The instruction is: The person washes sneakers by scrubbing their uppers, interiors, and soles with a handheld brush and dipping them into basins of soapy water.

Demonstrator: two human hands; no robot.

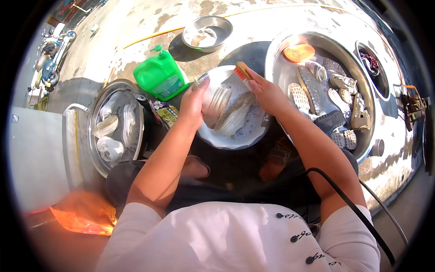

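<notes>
My left hand [194, 103] is closed round the side of a pale shoe [217, 105], holding it over a white basin [230, 146] of sudsy water. Beside that shoe, a second whitish shoe [236, 117] lies in the basin. In my right hand [271, 96] is a scrubbing brush [243, 71] with a wooden back and reddish and white bristles. The brush is raised at the basin's far right rim, apart from the held shoe. My fingertips on the left are partly hidden by the shoe.
A large metal tub [372, 131] at right holds several shoes and an orange sole [299, 53]. At left, a metal basin [93, 140] holds pale shoes. A green pump bottle [158, 75] and small metal bowl [226, 38] stand beyond. A black cable [349, 204] crosses near my right arm.
</notes>
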